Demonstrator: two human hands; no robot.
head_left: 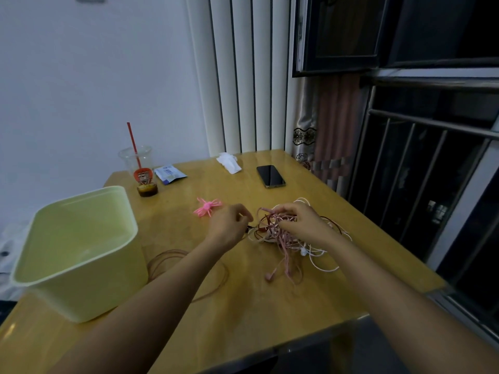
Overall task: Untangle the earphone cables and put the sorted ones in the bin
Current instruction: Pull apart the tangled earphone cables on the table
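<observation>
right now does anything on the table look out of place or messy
A crumpled tissue lies at the far edge of the table, and a pink spider-shaped piece sits alone left of the cable tangle. One brown cable loops apart beside the bin. Nothing spilled.

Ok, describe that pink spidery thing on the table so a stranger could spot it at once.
On the wooden table, look right of the pale green bin, nearer than the drink cup. Just beyond the left hand lies the pink spidery thing: bright pink, small, with short splayed legs, lying apart from the cable tangle.
</observation>
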